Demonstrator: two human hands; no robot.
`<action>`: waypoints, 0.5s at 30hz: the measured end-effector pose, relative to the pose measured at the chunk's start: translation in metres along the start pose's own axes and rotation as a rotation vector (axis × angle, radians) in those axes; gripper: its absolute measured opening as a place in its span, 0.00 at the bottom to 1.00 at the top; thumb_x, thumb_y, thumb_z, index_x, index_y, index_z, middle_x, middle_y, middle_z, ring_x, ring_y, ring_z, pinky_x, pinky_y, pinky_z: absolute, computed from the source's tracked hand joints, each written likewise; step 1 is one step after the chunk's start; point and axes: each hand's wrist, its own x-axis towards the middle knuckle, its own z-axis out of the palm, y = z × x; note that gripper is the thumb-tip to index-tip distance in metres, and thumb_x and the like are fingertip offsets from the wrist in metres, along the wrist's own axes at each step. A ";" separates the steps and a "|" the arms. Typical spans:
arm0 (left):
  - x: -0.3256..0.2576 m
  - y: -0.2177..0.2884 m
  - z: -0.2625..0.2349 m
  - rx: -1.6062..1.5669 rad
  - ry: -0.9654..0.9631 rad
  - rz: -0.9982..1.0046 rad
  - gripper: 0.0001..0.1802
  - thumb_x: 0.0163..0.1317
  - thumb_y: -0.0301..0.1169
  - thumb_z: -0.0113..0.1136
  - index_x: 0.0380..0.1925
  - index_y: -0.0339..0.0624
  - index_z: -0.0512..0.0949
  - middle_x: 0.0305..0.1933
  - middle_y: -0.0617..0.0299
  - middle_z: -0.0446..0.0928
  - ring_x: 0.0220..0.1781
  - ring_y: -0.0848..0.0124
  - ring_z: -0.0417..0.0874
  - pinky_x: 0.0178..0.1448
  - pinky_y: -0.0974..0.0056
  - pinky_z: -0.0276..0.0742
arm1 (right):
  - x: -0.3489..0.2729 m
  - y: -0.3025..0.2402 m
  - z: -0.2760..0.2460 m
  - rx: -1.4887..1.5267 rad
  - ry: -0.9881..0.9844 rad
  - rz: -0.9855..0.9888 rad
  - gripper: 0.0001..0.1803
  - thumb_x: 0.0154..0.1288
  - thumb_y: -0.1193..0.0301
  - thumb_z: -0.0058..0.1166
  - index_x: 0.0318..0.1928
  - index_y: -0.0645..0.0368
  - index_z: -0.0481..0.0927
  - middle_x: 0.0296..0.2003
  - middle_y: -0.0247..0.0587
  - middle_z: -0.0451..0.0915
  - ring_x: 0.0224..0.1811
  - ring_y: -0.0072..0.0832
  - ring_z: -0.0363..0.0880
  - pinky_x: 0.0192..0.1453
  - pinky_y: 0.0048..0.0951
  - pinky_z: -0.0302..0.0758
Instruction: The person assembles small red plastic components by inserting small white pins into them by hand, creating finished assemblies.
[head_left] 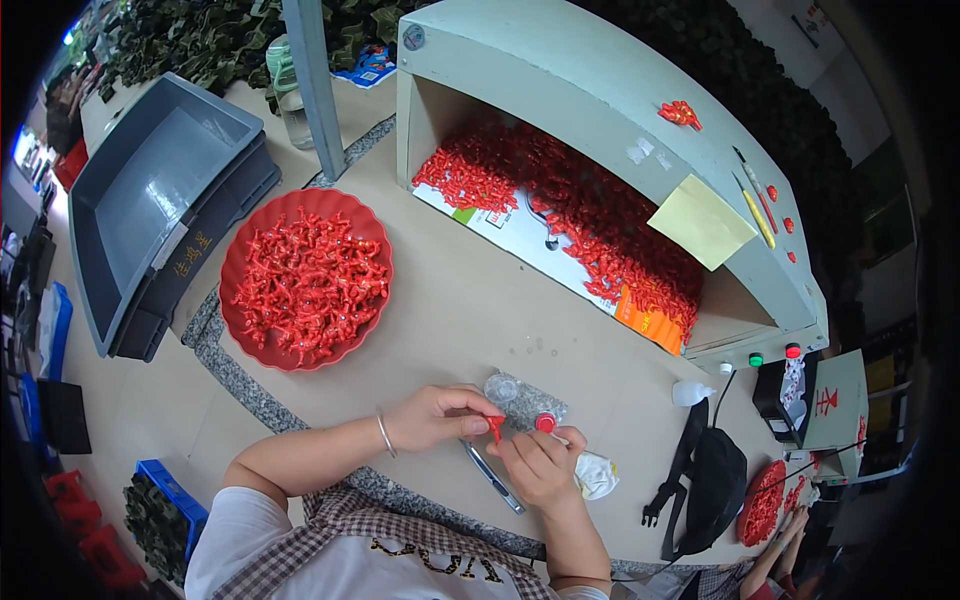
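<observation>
Over the near part of the table, my left hand (440,416) pinches a small glossy red plastic piece (494,427) between thumb and fingertips. A bracelet circles that wrist. Close on its right is my right hand (540,468), fingers curled, with its fingertips by the lower end of the piece. Just above the right hand shows a round red cap (545,422); whether the hand holds it I cannot tell. Beyond both hands lie a clear round container (502,387) and a clear plastic sheet or bag (540,404). A slim metallic tool (494,480) lies beneath them.
A scalloped red bowl (232,300) full of red pieces stands at left, beside a grey bin (150,190). A pale open-fronted box (560,85) holds many more. To the right are a white squeeze bottle (690,393), a black waist bag (715,485) and another person's hands (790,535).
</observation>
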 end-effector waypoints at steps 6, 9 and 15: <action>0.001 0.001 -0.001 0.179 -0.010 0.139 0.12 0.60 0.25 0.53 0.44 0.38 0.75 0.44 0.61 0.72 0.45 0.74 0.74 0.48 0.71 0.73 | -0.003 0.001 0.006 0.140 0.068 0.131 0.11 0.43 0.64 0.65 0.27 0.49 0.76 0.28 0.26 0.72 0.33 0.24 0.68 0.42 0.33 0.61; 0.001 0.001 0.000 0.128 0.000 0.154 0.12 0.60 0.25 0.53 0.44 0.38 0.75 0.44 0.60 0.72 0.46 0.73 0.74 0.48 0.70 0.72 | -0.004 0.000 0.009 0.194 0.097 0.184 0.12 0.43 0.65 0.65 0.28 0.49 0.76 0.28 0.26 0.71 0.33 0.25 0.68 0.41 0.33 0.61; 0.001 0.001 -0.003 0.184 0.001 0.137 0.11 0.60 0.25 0.54 0.43 0.39 0.76 0.44 0.60 0.72 0.45 0.73 0.74 0.47 0.70 0.72 | -0.003 -0.001 0.010 0.089 0.111 0.100 0.11 0.43 0.65 0.65 0.28 0.49 0.76 0.29 0.26 0.71 0.33 0.25 0.68 0.40 0.32 0.61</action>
